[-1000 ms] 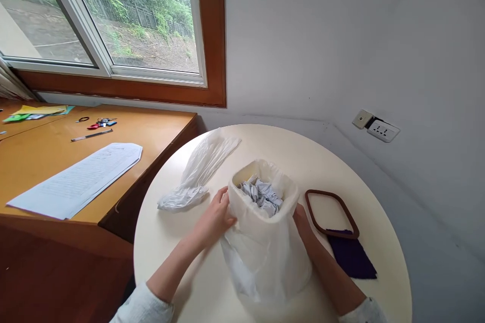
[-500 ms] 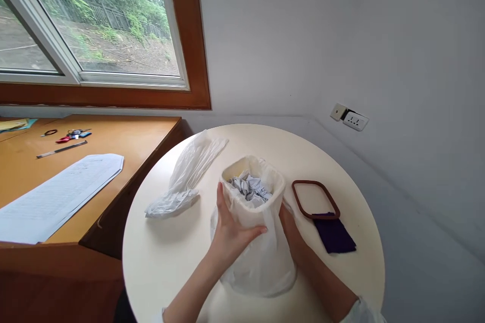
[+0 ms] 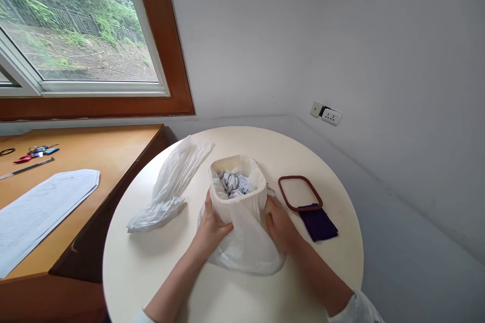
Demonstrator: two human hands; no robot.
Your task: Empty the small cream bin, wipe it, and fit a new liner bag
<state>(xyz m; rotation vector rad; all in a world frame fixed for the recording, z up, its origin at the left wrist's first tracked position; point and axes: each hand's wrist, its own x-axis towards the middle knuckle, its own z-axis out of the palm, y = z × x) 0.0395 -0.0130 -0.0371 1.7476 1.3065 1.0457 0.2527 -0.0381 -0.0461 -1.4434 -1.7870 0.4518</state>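
A small white trash bin (image 3: 239,202) stands on the round table, its mouth tilted a little toward me. Crumpled paper (image 3: 233,181) with dark marks lies inside. A thin white plastic bag (image 3: 252,247) lines the bin, folded over the rim and hanging loose around the outside. My left hand (image 3: 212,229) is wrapped around the bin's left side through the bag, thumb across the front. On the right side, my right hand (image 3: 278,222) is closed on the bag just below the rim, with its fingertips partly hidden.
Right of the bin, a brown rounded frame (image 3: 301,178) overlaps a dark purple cloth (image 3: 319,225). Another crumpled white plastic bag (image 3: 170,181) lies at the left of the round table (image 3: 235,303). A wooden desk (image 3: 113,146) holds papers (image 3: 49,207), a pen (image 3: 28,167) and keys (image 3: 38,151).
The view has turned slightly to the right. My right hand has come up from behind the bin's right side and now closes on the bag there. My left hand keeps its hold.
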